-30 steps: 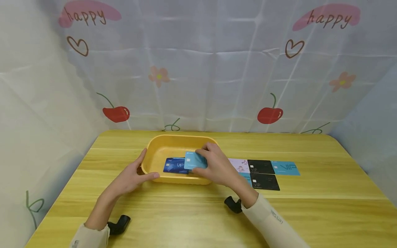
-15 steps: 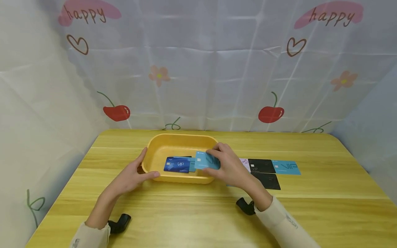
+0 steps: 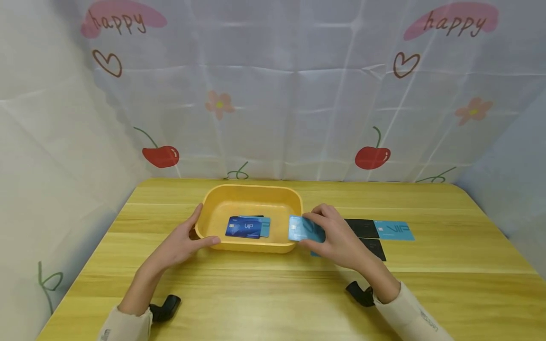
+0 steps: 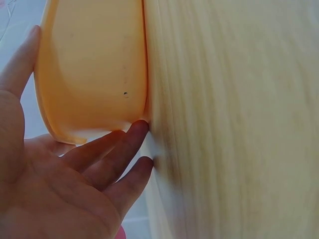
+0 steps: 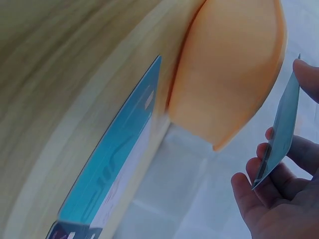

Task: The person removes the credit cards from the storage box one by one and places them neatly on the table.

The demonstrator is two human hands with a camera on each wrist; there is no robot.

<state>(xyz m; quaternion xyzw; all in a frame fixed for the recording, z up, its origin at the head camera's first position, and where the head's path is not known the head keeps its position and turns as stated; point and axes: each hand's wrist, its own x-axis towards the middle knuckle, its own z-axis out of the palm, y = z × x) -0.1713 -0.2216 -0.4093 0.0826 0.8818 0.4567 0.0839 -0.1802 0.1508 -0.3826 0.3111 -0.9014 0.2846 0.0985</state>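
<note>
My left hand [image 3: 181,244] holds the left end of a yellow plastic basin [image 3: 251,245], thumb on the front rim and fingers along the end wall. In the left wrist view the fingertips [image 4: 137,130] touch the basin low down. A light blue card [image 3: 304,228] is pinched between thumb and fingers of my right hand [image 3: 343,241], just over the basin's right rim. Inside the basin a dark blue VIP card [image 3: 244,228] lies on a light blue card [image 3: 265,227], with a black edge showing behind. The right wrist view shows the held card [image 5: 281,127] nearly edge-on.
Right of the basin lie black cards [image 3: 362,228] and a light blue VIP card [image 3: 394,230] in rows. My right hand partly covers these. Another light blue card [image 5: 114,149] and a pale pink one lie near the basin. A patterned sheet [image 3: 273,118] stands behind the table.
My right hand has carried the light blue card rightward, from over the basin's middle to its right rim, uncovering the cards inside. My left hand has stayed on the basin.
</note>
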